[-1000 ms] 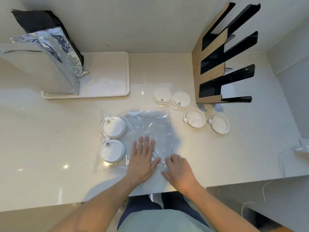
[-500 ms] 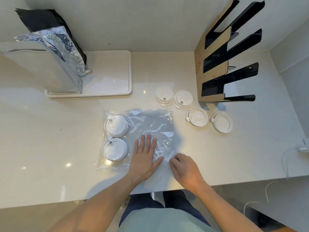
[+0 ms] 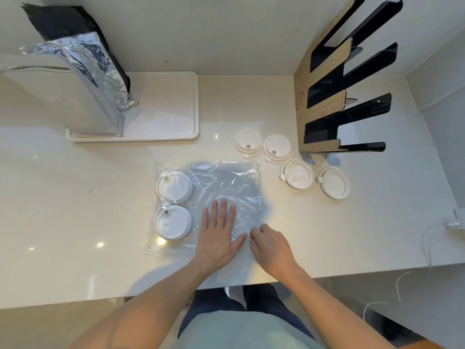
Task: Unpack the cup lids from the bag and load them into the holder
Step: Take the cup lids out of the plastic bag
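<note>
Status: 4 lids [image 3: 292,162] out on counter [image 3: 75,222] near empty holder [image 3: 339,96], 2 lids [image 3: 173,205] in bag [image 3: 226,182]; left hand [image 3: 217,238] flat on bag, right hand [image 3: 270,245] fingertips pinching bag edge; loading not begun.

The holder [image 3: 337,79] runs off the top edge. Crinkled plastic blurs the bagged lids [image 3: 173,205], and the right hand [image 3: 273,250] hides its own fingertips.

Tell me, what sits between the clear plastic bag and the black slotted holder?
Head view: four round white cup lids lie loose on the counter between bag and holder.
</note>
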